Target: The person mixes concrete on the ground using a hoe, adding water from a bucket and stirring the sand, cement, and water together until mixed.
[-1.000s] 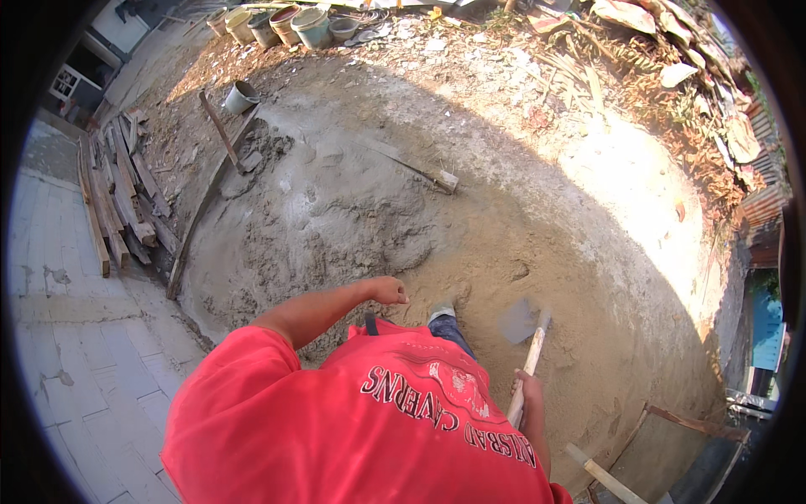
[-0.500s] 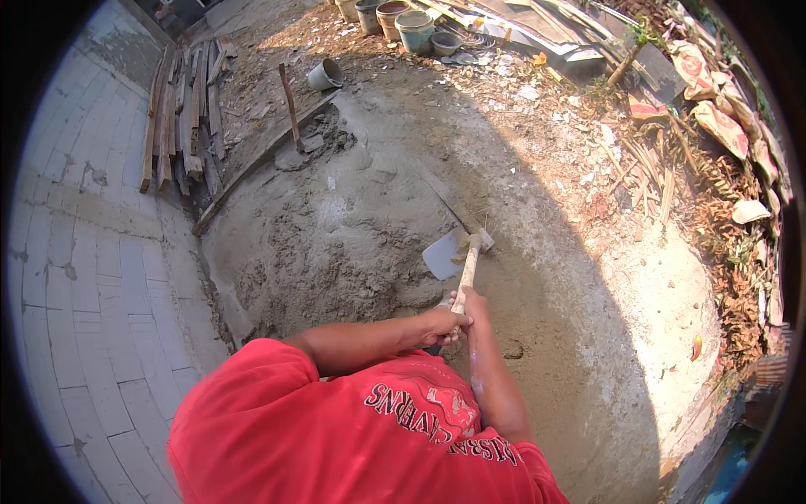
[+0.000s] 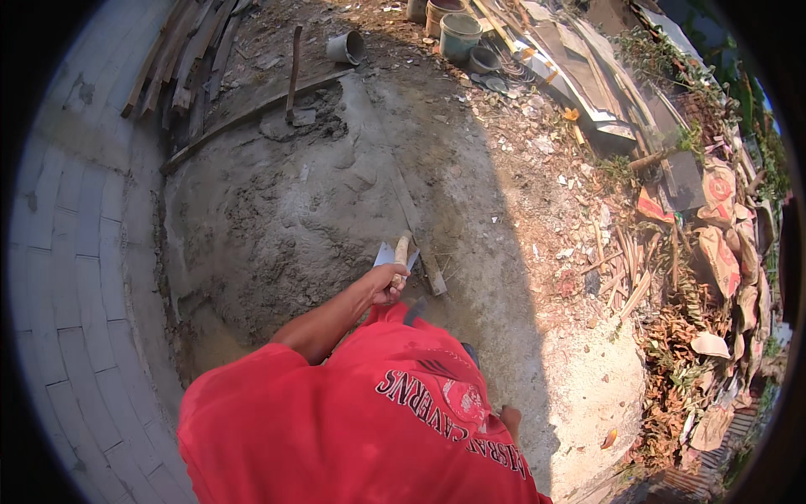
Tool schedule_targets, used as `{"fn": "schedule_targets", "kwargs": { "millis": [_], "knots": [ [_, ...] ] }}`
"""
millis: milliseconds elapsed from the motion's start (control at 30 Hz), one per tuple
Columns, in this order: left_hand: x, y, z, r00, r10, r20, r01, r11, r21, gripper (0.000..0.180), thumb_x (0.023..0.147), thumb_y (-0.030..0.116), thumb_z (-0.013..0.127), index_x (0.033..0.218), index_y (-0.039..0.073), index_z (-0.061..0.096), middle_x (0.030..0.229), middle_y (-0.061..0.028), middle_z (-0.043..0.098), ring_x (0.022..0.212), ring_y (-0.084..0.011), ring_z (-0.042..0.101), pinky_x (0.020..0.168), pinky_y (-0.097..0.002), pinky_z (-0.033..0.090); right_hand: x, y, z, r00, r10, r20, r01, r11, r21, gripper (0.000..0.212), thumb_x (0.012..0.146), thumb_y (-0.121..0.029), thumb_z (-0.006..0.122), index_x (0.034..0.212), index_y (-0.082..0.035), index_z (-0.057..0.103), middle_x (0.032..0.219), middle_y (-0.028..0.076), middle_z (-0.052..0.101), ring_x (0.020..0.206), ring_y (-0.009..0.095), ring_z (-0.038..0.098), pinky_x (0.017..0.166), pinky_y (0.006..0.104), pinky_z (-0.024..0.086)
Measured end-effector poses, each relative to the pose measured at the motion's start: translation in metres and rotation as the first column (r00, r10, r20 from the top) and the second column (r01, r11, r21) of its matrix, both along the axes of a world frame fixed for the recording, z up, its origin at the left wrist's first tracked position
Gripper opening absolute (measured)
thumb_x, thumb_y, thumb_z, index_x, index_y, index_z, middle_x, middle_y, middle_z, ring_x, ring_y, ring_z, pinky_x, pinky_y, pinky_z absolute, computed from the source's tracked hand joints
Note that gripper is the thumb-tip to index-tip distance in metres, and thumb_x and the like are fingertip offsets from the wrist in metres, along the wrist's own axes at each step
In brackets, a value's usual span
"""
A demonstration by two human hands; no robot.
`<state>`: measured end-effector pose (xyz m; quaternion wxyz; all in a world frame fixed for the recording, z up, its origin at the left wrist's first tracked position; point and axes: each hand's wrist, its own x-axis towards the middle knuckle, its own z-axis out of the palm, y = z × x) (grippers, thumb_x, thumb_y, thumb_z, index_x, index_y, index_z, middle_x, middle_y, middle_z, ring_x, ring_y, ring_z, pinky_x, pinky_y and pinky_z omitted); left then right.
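Near the right edge of the grey mix [image 3: 260, 235], we have the hoe [image 3: 403, 246] directly ahead of the body, its pale handle [image 3: 402, 252] pointing away and leaning slightly right, the blade [image 3: 384, 255] showing to either side of it, with a wooden strip [image 3: 431, 274] just to the right. It's the left hand [image 3: 389, 282] that's right on it, fingers wrapped firmly round the wood close behind the blade! Well apart, back and to the right beside the red shirt [image 3: 361, 420], the right hand [image 3: 510, 415] is only partly visible, so whether it's closed or gripping anything I can't tell.
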<state>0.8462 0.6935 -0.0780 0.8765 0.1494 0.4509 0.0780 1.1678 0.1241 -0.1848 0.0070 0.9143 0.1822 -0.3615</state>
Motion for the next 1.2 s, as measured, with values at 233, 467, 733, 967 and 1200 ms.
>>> {"fn": "schedule_targets", "kwargs": {
  "millis": [233,467,733,967,1200],
  "knots": [
    [0.082,0.089,-0.019,0.950,0.295,0.104,-0.280,0.950,-0.141,0.022,0.092,0.016,0.059,0.106,0.006,0.045,0.064,-0.0037,0.053,0.046,-0.0102,0.046,0.037,-0.0211,0.037,0.106,0.048,-0.013,0.630,0.734,0.255,-0.721,0.674,-0.159,0.018,0.081,-0.026,0.067,0.082,-0.008,0.071,0.079,0.013,0.072,0.068,0.034,0.070,0.060,0.0452,0.055],
    [0.098,0.197,-0.118,0.785,0.599,-0.158,-0.619,0.761,-0.195,0.015,0.094,0.017,0.054,0.103,0.007,0.049,0.066,-0.0042,0.055,0.051,-0.0103,0.051,0.039,-0.0217,0.039,0.184,0.334,0.019,0.902,-0.034,-0.430,0.215,0.899,0.381,0.024,0.095,-0.026,0.061,0.104,-0.006,0.069,0.085,0.008,0.070,0.071,0.019,0.067,0.060,0.0358,0.054],
    [0.156,0.280,-0.111,0.635,0.433,-0.639,-0.532,0.846,0.044,0.027,0.097,0.027,0.048,0.109,0.004,0.057,0.076,-0.0081,0.064,0.053,-0.0125,0.055,0.043,-0.0267,0.042,0.457,0.473,0.035,0.887,-0.225,-0.405,0.360,0.884,0.298,0.020,0.096,-0.013,0.056,0.114,-0.004,0.060,0.085,0.012,0.068,0.058,0.020,0.065,0.048,0.0340,0.054],
    [0.139,0.319,-0.134,0.238,0.111,-0.965,0.160,0.975,0.152,0.027,0.082,0.024,0.072,0.096,0.002,0.073,0.080,-0.0145,0.071,0.060,-0.0236,0.068,0.051,-0.0413,0.053,0.611,0.582,0.035,0.903,-0.288,-0.319,0.401,0.829,0.389,0.024,0.093,-0.017,0.048,0.100,0.001,0.062,0.082,0.015,0.066,0.058,0.025,0.065,0.046,0.0348,0.053],
    [0.100,0.297,-0.168,0.278,0.094,-0.956,0.146,0.979,0.139,0.036,0.076,0.027,0.078,0.101,0.002,0.075,0.093,-0.0183,0.072,0.081,-0.0282,0.071,0.072,-0.0421,0.055,0.535,0.749,-0.021,0.931,0.174,-0.321,-0.126,0.978,0.163,0.020,0.091,-0.014,0.054,0.098,-0.001,0.067,0.085,0.014,0.071,0.061,0.023,0.066,0.052,0.0369,0.056]
  ]
}}
